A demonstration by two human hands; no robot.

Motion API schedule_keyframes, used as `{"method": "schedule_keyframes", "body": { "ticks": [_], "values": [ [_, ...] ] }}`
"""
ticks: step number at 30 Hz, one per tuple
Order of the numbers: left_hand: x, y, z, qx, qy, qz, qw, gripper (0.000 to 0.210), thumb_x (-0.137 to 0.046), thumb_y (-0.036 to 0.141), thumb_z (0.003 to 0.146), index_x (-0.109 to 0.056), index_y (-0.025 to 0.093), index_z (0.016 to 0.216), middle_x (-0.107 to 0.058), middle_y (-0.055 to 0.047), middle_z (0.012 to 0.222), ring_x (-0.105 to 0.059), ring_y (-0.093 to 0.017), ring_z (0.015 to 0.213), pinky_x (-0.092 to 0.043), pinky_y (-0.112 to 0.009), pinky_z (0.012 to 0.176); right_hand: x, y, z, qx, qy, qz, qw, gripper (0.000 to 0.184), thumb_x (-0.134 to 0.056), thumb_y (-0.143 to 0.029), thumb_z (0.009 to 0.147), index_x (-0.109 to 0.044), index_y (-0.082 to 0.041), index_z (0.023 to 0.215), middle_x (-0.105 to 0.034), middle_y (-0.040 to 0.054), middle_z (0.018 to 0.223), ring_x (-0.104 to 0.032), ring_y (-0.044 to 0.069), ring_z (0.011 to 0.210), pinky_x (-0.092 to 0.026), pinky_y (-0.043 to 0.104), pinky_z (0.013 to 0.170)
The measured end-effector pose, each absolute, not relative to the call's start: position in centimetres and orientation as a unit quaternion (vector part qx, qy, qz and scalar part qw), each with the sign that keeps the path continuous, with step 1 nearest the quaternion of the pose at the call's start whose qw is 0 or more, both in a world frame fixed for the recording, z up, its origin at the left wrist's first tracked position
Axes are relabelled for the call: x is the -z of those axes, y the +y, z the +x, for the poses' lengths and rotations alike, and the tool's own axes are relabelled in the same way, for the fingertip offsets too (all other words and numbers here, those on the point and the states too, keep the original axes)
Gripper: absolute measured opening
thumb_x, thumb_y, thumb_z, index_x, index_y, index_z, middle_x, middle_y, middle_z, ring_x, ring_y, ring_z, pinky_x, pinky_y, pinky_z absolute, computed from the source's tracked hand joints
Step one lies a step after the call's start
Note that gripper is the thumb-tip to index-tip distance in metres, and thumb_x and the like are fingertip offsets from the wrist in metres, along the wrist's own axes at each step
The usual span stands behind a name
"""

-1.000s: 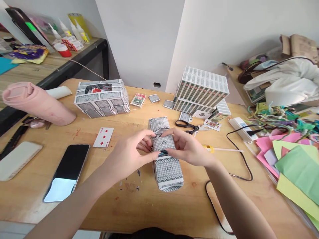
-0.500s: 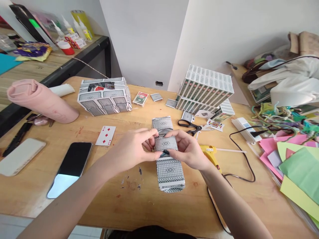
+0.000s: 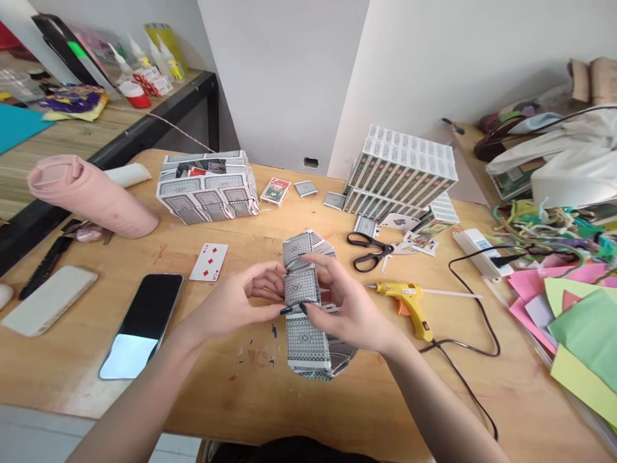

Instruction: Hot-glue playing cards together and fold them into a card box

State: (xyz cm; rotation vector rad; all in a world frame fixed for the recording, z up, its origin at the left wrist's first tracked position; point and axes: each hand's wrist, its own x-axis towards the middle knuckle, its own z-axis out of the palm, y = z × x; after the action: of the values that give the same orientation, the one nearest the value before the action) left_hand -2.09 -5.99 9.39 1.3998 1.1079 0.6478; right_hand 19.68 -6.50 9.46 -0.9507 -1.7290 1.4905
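Between my hands is a folded playing-card piece (image 3: 306, 337), a long band of grey-patterned card backs, tilted so that its right side shows. My left hand (image 3: 241, 292) is closed on its left edge, thumb at the middle section. Across the top and right side lies my right hand (image 3: 349, 302), closed on it, with the thumb near the left thumb and a finger reaching over the upper section. Some fingertips are hidden behind the cards. A yellow glue gun (image 3: 407, 299) rests to the right of my right hand. Black-handled scissors (image 3: 371, 251) lie just beyond it.
A card-covered box (image 3: 207, 193) and a pink roll (image 3: 91, 196) stand at the back left. Stacked card packs (image 3: 400, 173) rise at the back right. A phone (image 3: 142, 321) and a three of diamonds (image 3: 209, 262) lie left. A cord runs from the power strip (image 3: 482, 254).
The card piece has turned and shifted left, so its right side now shows. My right hand has moved onto its top and right edge, leaving the glue gun in full view.
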Motion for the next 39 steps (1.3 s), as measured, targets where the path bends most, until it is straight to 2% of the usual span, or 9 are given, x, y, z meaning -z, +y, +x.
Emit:
{"method": "schedule_keyframes", "body": {
  "ticks": [4,7,12,16,25,32,39],
  "values": [
    [-7.1,-7.1,-2.6,-0.314,0.492,0.58,0.568,0.04,-0.073,0.029,0.073,-0.055,0.02,0.108,-0.069,-0.005,0.097,-0.069,-0.018,0.089,-0.058,-0.036,0.088,-8.8,-7.0,18.1,-0.527,-0.682,-0.395,0.318,0.064,-0.057,-0.013,0.08,-0.038,-0.029,0.139,-0.061,-0.0016,0.087,-0.058,0.011,0.072,-0.054,0.029,0.075],
    [-5.6,-7.6,-2.4,-0.327,0.491,0.579,0.563,0.036,-0.07,0.028,0.075,-0.056,0.02,0.106,-0.069,-0.004,0.099,-0.068,-0.018,0.092,-0.058,-0.036,0.09,-8.1,-7.1,17.5,-0.512,-0.695,-0.401,0.306,0.064,-0.054,-0.012,0.08,-0.04,-0.031,0.139,-0.062,-0.0022,0.088,-0.059,0.011,0.072,-0.054,0.029,0.077],
    [-4.6,-7.5,-1.5,-0.339,0.503,0.584,0.54,0.03,-0.065,0.024,0.076,-0.056,0.02,0.105,-0.066,-0.003,0.097,-0.066,-0.017,0.093,-0.057,-0.034,0.091,-7.1,-6.9,17.8,-0.528,-0.684,-0.394,0.314,0.046,-0.052,-0.015,0.083,-0.04,-0.027,0.126,-0.065,-0.0021,0.09,-0.058,0.01,0.071,-0.052,0.028,0.076],
    [-4.3,-7.2,-1.0,-0.351,0.473,0.58,0.563,0.029,-0.065,0.019,0.076,-0.056,0.018,0.104,-0.064,-0.002,0.095,-0.064,-0.014,0.09,-0.056,-0.031,0.09,-6.9,-6.7,18.4,-0.548,-0.665,-0.387,0.328,0.029,-0.053,-0.016,0.084,-0.038,-0.026,0.107,-0.057,-0.006,0.077,-0.053,0.01,0.067,-0.049,0.025,0.071],
    [-3.1,-7.2,-0.8,-0.397,0.45,0.555,0.577,0.03,-0.071,0.016,0.07,-0.062,0.019,0.098,-0.066,0.001,0.09,-0.066,-0.013,0.083,-0.057,-0.026,0.083,-7.2,-6.6,18.7,-0.569,-0.649,-0.382,0.33,0.027,-0.053,-0.014,0.085,-0.034,-0.027,0.1,-0.044,-0.0077,0.073,-0.041,0.009,0.066,-0.045,0.022,0.066],
    [-3.0,-7.7,-0.4,-0.427,0.448,0.569,0.542,0.029,-0.071,0.018,0.074,-0.064,0.02,0.102,-0.068,-0.001,0.095,-0.068,-0.015,0.086,-0.059,-0.029,0.084,-7.6,-6.2,19.0,-0.586,-0.644,-0.369,0.325,0.03,-0.055,-0.013,0.083,-0.036,-0.026,0.101,-0.058,-0.0052,0.084,-0.054,0.009,0.076,-0.049,0.025,0.076],
    [-2.2,-8.3,-0.2,-0.475,0.515,0.581,0.415,0.028,-0.074,0.025,0.074,-0.068,0.021,0.101,-0.065,-0.006,0.108,-0.068,-0.019,0.098,-0.057,-0.036,0.094,-7.5,-5.8,18.9,-0.568,-0.652,-0.406,0.295,0.034,-0.055,-0.014,0.081,-0.04,-0.026,0.109,-0.068,-0.0008,0.098,-0.062,0.011,0.082,-0.053,0.028,0.078]
  ]
}}
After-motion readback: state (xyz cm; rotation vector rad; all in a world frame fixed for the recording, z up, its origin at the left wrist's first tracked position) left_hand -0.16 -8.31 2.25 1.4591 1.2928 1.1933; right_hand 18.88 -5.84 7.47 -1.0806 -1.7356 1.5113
